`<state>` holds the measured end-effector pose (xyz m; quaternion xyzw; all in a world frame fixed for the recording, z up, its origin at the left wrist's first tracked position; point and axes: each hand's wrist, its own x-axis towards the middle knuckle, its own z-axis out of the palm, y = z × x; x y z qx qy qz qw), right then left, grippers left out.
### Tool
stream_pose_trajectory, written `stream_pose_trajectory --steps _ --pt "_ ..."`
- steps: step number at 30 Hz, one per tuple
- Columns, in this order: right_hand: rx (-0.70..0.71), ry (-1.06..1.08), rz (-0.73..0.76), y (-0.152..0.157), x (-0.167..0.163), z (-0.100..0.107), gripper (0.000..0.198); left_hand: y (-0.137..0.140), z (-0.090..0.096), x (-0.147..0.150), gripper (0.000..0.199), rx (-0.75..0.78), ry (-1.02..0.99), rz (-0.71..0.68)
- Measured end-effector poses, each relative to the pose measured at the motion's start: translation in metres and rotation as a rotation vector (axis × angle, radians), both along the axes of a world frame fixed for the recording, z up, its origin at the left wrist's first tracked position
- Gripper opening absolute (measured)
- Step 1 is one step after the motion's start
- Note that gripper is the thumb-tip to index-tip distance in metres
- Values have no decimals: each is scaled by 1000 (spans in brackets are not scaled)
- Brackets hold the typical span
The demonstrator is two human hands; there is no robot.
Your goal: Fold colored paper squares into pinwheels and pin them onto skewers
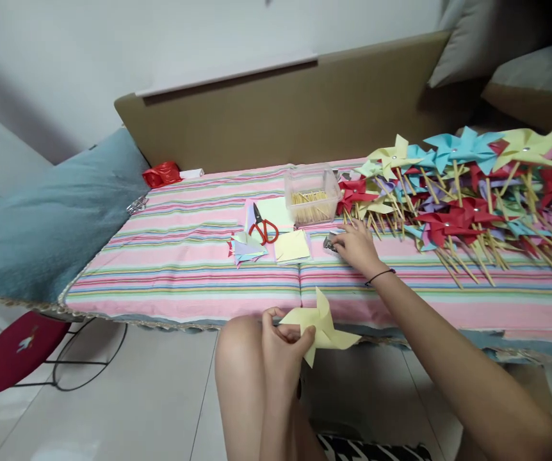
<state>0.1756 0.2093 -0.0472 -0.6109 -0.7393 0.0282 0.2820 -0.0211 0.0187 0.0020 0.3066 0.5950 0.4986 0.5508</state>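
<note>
My left hand (283, 342), near my knee, pinches a pale yellow paper pinwheel head (323, 328) at its middle, its blades folded inward and no stick on it. Out over the striped cloth, my right hand (357, 246) has its thumb and fingertips down at a small clear container of shiny metal pieces (330, 242). What those fingertips pinch, if anything, is too small to make out. Left of that container lie a stack of yellow paper squares (292, 246), red-handled scissors (263, 227) and folded coloured paper pieces (248, 248).
A clear plastic box (312, 195) of short wooden sticks stands behind the paper. Many finished pinwheels (453, 221) on sticks crowd the right side. A red plastic bag (163, 174) lies at the back left, near a blue cushion (59, 224). A red stool (19, 352) is on the floor.
</note>
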Motion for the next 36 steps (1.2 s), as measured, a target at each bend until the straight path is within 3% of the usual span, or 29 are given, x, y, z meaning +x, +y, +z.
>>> stream_pose_trajectory --steps 6,11,25,31,36 --pt "-40 -169 77 25 -5 -16 19 10 -17 -6 53 -29 -12 -22" --pt "-55 -256 158 27 -2 -15 24 13 -23 -7 52 -18 -35 -2" --pt "-4 -219 149 22 0 -8 24 13 -30 -3 55 37 -79 41" --pt "35 -99 34 0 24 3 18 13 -30 0 54 69 -81 78" --pt "-8 -20 -35 -42 47 -21 19 11 -23 -3 56 50 -87 66"
